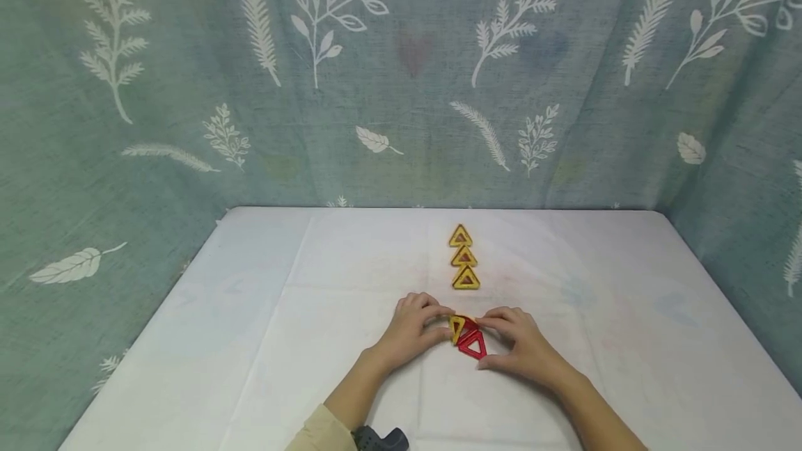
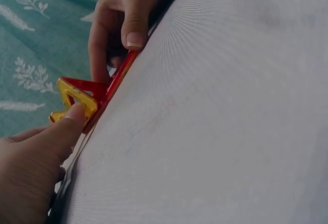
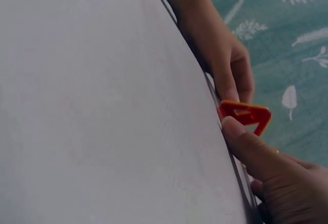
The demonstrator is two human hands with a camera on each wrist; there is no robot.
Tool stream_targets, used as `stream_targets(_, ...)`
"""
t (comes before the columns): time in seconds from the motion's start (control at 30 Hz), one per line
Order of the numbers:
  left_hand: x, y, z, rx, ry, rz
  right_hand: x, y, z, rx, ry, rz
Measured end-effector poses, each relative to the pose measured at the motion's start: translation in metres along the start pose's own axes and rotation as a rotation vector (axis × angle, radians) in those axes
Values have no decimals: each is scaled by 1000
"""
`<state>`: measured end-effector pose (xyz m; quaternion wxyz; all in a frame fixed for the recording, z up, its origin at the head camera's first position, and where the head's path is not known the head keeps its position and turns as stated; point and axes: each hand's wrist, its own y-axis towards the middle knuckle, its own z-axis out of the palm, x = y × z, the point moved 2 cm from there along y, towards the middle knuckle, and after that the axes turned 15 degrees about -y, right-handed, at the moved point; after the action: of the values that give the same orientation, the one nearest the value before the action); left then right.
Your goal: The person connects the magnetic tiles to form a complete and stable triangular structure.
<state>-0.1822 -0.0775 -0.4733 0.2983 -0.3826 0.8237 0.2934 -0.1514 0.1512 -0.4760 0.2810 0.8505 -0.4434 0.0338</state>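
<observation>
My left hand (image 1: 410, 329) pinches a yellow triangular magnetic tile (image 1: 457, 328) between thumb and fingers. That tile stands tilted up against red triangular magnetic tiles; one red tile (image 1: 474, 345) lies nearest me, and another is partly hidden behind it. My right hand (image 1: 523, 343) grips the red tiles from the right, thumb at the near corner and fingers at the far side. In the left wrist view, the thumb presses the face of the yellow tile (image 2: 77, 98). Seen from the right wrist, the right thumb rests on a raised tile with a red face (image 3: 246, 114).
Beyond the hands, three yellow triangular tiles (image 1: 464, 256) lie in a column on the white-covered table (image 1: 338, 256). A green leaf-patterned curtain (image 1: 401, 89) hangs behind the table and along its sides. A dark band (image 1: 381, 439) is on the left wrist.
</observation>
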Motion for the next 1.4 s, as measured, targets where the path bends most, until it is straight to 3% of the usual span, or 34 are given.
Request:
stream_targets(0.2, 0, 1, 2, -20, 7, -16, -5, -1, -8, 104, 92, 64)
stream_targets(0.3, -1, 1, 2, -19, 35, -5, -5, -1, -10, 120, 105, 105)
stream_targets(0.53, -3, 0, 3, -18, 82, 39, -8, -3, -6, 3, 126, 138)
stream_targets(0.73, -3, 0, 3, -55, 112, 95, -8, -3, -3, -102, 105, 144)
stream_targets(0.97, -4, 0, 4, -79, 150, 166, -7, -4, -2, -156, 132, 167)
stream_targets(1.2, -9, -1, 4, -82, 163, 214, -2, -3, 4, -226, 218, 130)
stream_targets(1.4, -13, -3, 4, -90, 236, 303, 5, 1, 9, -217, 164, 43)
